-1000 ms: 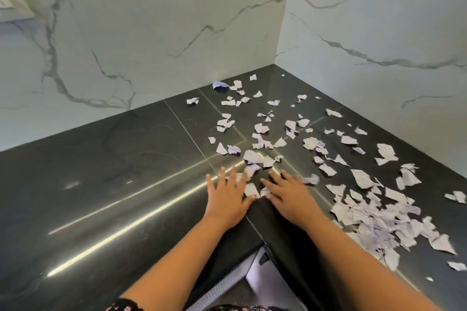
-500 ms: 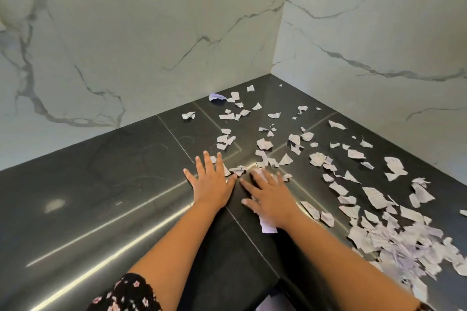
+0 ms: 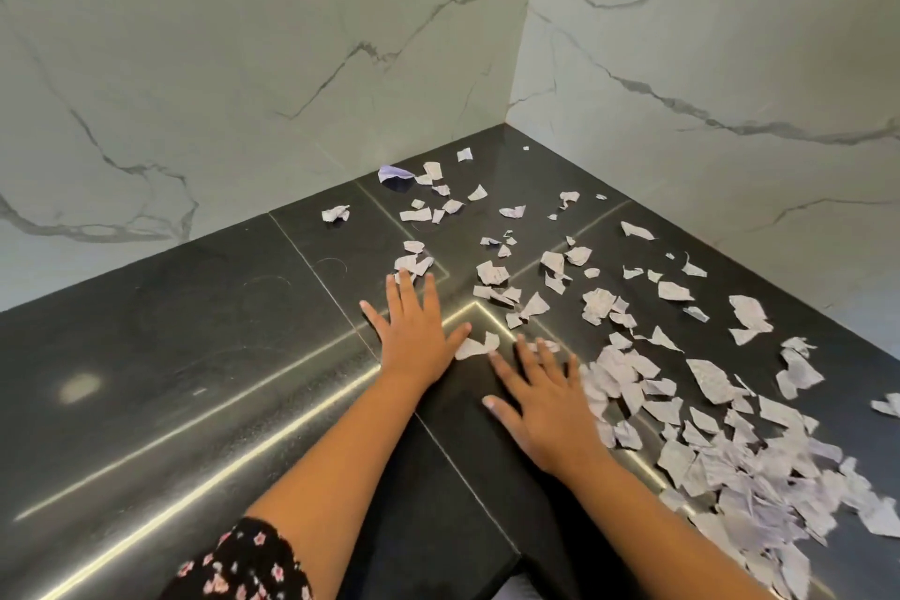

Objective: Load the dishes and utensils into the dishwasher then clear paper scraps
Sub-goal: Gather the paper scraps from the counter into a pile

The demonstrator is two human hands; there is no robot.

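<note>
Both hands lie flat, fingers spread, on the dark tabletop: left hand, right hand. Paper scraps are scattered ahead, piled thickest just right of the right hand.

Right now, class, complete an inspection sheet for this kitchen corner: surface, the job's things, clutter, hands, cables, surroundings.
Surface: dark glossy countertop with visible seams and bright light reflections.
Job's things: torn paper scraps scattered from the back corner to a dense pile at the right; no dishes or utensils in view.
Clutter: nothing seen apart from the scraps.
Hands: left hand flat on the countertop, fingers spread; right hand flat, fingers spread, beside the pile; one scrap lies between them.
Cables: nothing seen.
Surroundings: white veined walls meeting at a corner; floral sleeve on the left arm.
</note>
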